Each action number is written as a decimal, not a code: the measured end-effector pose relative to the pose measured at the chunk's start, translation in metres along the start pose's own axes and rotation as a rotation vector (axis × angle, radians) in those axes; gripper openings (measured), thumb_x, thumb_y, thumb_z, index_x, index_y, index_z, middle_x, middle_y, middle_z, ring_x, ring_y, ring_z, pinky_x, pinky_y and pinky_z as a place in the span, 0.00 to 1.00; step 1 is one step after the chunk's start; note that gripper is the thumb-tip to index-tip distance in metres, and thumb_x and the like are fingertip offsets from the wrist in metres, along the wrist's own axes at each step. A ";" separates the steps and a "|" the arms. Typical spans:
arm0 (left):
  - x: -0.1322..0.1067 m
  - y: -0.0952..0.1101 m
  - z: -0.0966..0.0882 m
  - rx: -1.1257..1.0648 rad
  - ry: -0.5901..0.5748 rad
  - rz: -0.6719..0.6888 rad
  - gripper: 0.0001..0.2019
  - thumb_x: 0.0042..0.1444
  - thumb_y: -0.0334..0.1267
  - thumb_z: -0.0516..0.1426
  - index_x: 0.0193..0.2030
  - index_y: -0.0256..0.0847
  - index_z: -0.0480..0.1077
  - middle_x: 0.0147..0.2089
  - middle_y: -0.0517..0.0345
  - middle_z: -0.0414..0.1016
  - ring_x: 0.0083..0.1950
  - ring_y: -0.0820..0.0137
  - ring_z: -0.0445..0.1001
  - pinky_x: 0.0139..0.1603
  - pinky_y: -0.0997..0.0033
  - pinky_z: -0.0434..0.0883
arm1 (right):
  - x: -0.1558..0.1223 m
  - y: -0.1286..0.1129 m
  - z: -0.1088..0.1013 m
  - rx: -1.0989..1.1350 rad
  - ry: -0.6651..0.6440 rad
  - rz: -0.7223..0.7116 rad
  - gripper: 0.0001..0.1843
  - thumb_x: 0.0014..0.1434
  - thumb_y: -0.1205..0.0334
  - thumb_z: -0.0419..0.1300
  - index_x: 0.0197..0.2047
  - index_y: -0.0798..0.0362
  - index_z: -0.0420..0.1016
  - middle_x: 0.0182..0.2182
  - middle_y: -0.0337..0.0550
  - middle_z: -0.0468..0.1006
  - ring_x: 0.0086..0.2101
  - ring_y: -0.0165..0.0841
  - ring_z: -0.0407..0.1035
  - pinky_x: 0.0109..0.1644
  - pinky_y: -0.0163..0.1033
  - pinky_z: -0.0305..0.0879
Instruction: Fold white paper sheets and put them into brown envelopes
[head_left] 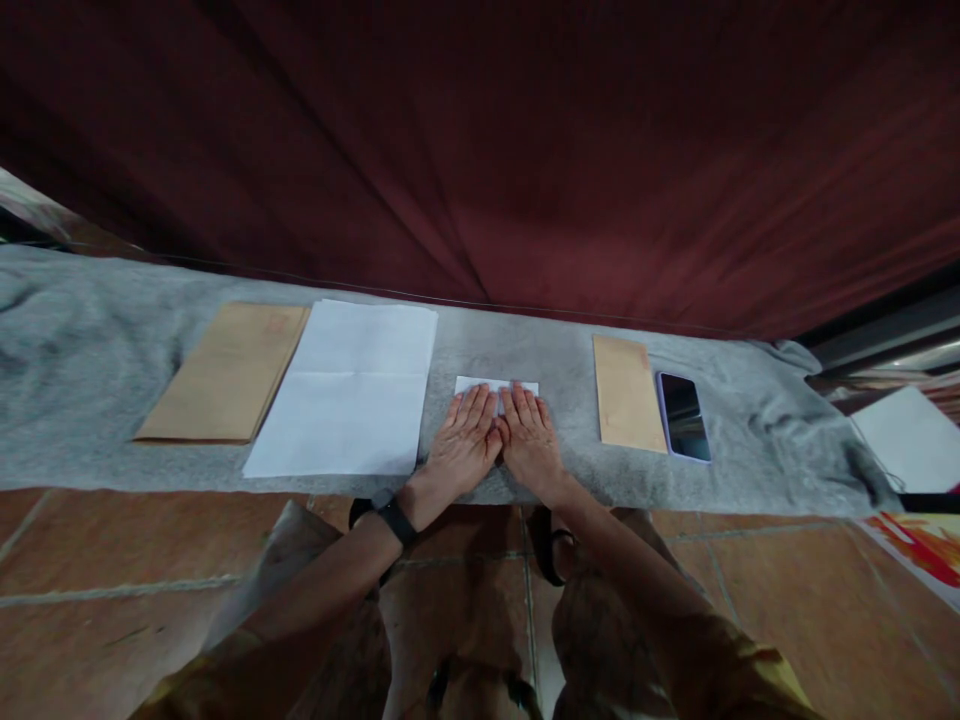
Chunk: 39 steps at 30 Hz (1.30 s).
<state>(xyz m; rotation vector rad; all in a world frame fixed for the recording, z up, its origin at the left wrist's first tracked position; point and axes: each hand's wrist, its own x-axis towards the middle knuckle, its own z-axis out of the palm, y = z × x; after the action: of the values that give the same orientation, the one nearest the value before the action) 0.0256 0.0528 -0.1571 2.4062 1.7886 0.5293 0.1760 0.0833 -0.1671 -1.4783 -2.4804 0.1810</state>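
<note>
A small piece of white paper, apparently folded (486,382), lies on the grey cloth at the middle, mostly hidden under my hands. My left hand (466,438) rests flat on its left part, fingers stretched forward. Beside it, my right hand (529,440) lies flat on the right part, with the thumbs close together. Just left of my hands is a stack of white sheets (349,400) with a crease across the top one. Farther left are brown envelopes (217,375), stacked.
A grey cloth (525,345) covers the narrow table. To the right lie a single brown envelope (628,395) and a phone (683,416) with a purple edge. A dark red curtain (480,150) hangs behind the table. Tiled floor (787,590) shows below.
</note>
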 end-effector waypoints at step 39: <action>0.014 -0.001 -0.002 0.209 -0.013 -0.200 0.33 0.71 0.45 0.43 0.74 0.21 0.49 0.77 0.32 0.49 0.79 0.55 0.42 0.78 0.45 0.42 | -0.005 0.024 -0.007 -0.074 0.039 0.050 0.32 0.75 0.55 0.43 0.75 0.65 0.51 0.72 0.59 0.54 0.71 0.46 0.49 0.73 0.56 0.45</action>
<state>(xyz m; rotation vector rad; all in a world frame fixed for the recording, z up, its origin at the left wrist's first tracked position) 0.0273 0.0664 -0.1524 2.3084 2.1452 0.3196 0.2007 0.0904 -0.1663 -1.5592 -2.4459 0.0694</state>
